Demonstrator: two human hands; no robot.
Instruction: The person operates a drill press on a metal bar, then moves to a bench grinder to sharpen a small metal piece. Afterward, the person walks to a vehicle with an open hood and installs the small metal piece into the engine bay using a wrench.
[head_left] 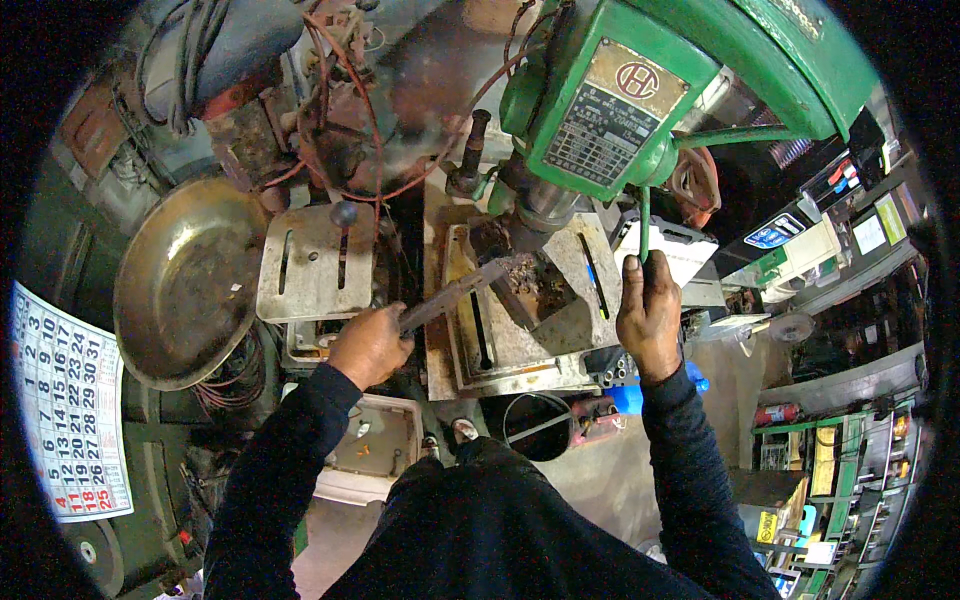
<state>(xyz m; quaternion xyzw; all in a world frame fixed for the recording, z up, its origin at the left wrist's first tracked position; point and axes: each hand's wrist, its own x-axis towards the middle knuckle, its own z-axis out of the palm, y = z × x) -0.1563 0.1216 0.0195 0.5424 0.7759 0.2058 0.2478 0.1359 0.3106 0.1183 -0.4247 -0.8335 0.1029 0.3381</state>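
Note:
A green drill press (620,100) stands over a metal table (570,360), where a dark steel block with metal chips (540,305) lies below the chuck (545,220). My left hand (370,345) is closed on a flat steel bar (445,298) that slants up to the right to the spot below the chuck; its far end is hard to make out. My right hand (648,320) is closed round the drill press's green lever (645,225), which hangs down beside the head. The tip of the drill is hidden.
At the left are a slotted plate (290,270), a large round metal pan (180,280) and a wall calendar. Red cables lie behind. Below stand a white tray (355,450) and a dark bucket (525,420). Shelving (830,480) lines the right.

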